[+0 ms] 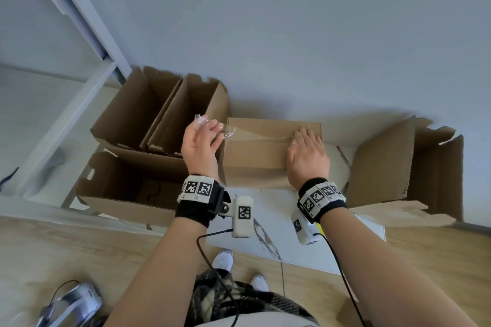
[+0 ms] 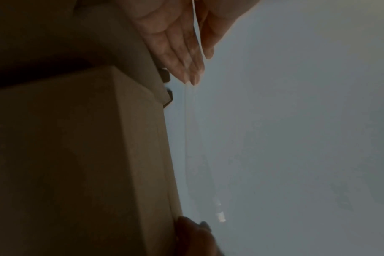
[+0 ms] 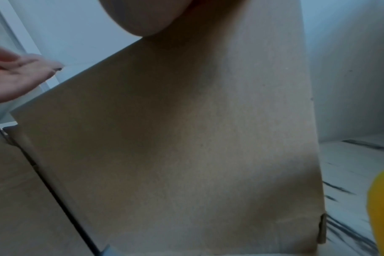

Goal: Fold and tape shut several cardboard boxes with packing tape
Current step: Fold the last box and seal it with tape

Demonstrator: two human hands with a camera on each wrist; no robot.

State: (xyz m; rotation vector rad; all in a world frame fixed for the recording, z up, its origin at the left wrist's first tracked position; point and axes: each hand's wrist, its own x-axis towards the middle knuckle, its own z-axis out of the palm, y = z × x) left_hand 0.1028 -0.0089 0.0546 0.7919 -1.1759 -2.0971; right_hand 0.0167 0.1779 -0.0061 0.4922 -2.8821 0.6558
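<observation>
head view: closed box [image 1: 268,148] sits centre frame on the white table [image 1: 292,241], flaps down, against the wall [image 1: 292,21].
right hand [image 1: 308,159]: fingers straight, flat on the box top at its right end. Grips nothing. Likely pinning the stuck end of the tape and keeping the flaps from springing up.
left hand [image 1: 202,141]: raised just off the box's left end, palm up, fingers loosely extended. Tape end clings to the fingertips; no clear pinch visible. Probably held high to keep the strip taut and off the cardboard until aligned.
tape strip [image 1: 255,133]: clear, runs from under the right hand across the top toward the left hand, crumpled free end at upper left of the hand. Appears to hover above the seam on the left; can't tell how much is already bonded.
left wrist view: dark; strip [image 2: 186,138] shows as a thin line from the fingertips [image 2: 191,74] alongside the box edge [image 2: 143,138].
right wrist view: box front wall [image 3: 175,138] fills the frame; other hand [image 3: 18,76] at upper left.
open boxes [image 1: 148,119]: left of frame, flaps up, untaped. One more [image 1: 403,164] at right.
next: judged, lower left hand, smooth strip down leftward.
risk: tape folding onto itself.
</observation>
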